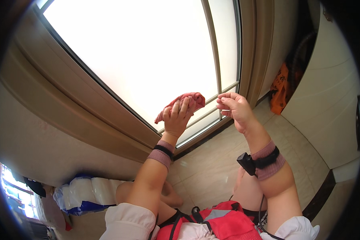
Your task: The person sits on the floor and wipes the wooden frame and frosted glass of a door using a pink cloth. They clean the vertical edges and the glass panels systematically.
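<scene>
A crumpled reddish-pink cloth [199,99] is under the spread fingers of my left hand [177,116], in front of the bright frosted panel of a framed door or window [144,60]. To the right, my right hand [234,109] is raised near the thin vertical bar [215,54] of the panel, its fingers curled and thumb near the index finger. No object shows in it, though the inner side of the fingers is partly hidden. Whether the right fingertips touch the bar, I cannot tell.
Brown frame trim [108,132] surrounds the panel. Wrapped white rolls [88,192] lie at lower left. An orange plastic bag [279,100] stands beside a pale cabinet-like surface [324,111] at right. Tiled floor [207,171] lies below my arms, and a cable [260,210] hangs by my right arm.
</scene>
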Tool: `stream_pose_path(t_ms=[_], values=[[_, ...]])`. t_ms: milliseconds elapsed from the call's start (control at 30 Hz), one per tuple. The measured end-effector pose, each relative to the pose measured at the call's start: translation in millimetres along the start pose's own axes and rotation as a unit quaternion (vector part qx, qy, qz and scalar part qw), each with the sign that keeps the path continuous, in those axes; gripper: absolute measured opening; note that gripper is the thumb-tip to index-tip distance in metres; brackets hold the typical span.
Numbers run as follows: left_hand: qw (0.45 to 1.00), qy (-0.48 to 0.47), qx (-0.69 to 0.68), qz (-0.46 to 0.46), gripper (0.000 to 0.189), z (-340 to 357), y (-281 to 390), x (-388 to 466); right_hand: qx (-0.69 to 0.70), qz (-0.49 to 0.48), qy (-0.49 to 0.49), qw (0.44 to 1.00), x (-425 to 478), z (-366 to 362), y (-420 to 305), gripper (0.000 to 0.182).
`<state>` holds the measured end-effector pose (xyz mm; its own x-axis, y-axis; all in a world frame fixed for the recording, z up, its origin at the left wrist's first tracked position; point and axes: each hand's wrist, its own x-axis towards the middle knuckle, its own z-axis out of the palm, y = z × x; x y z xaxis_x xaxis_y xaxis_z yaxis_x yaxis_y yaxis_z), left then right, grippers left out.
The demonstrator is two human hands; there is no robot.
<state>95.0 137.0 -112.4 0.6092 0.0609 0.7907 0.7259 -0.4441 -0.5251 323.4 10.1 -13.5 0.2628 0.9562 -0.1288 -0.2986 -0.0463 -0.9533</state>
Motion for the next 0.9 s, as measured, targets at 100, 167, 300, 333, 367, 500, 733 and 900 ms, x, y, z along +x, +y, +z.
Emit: stream_pose_path(t_ms=[100,167,300,333,367,500,733,900], values=[[0.999,-0.029,-0.001,0.029,0.047,7.0,12.2,-26.0,0.006,-0.004,-0.003,1.0,0.6,-1.2,0.5,0.018],[0.998,-0.057,-0.023,0.034,0.047,7.2,20.4,-38.2,0.012,0.002,-0.002,1.0,-0.4,-1.1,0.4,0.018],[0.996,-0.06,-0.056,0.047,0.049,10.8,23.5,-51.1,0.017,0.0,-0.004,1.0,-0.6,-0.6,-0.6,0.018],[0.994,-0.068,-0.077,0.046,0.05,8.7,24.4,-52.4,0.015,0.001,0.0,1.0,-0.6,-0.7,-0.5,0.018],[0.991,-0.082,-0.094,0.051,0.052,8.4,26.8,-56.1,0.012,0.002,0.004,1.0,-1.0,-1.8,0.7,0.018],[0.974,-0.135,-0.176,0.038,0.049,-11.2,27.0,-50.2,0.007,-0.006,0.018,1.0,5.6,-4.1,4.4,0.018],[0.948,-0.117,-0.296,-0.03,0.055,-62.7,-14.3,60.6,0.054,-0.021,0.066,0.996,18.0,-9.8,6.8,0.012],[0.968,0.104,-0.222,-0.061,0.047,-98.4,-94.9,211.4,0.064,-0.007,0.087,0.994,22.4,-19.7,12.1,0.014]])
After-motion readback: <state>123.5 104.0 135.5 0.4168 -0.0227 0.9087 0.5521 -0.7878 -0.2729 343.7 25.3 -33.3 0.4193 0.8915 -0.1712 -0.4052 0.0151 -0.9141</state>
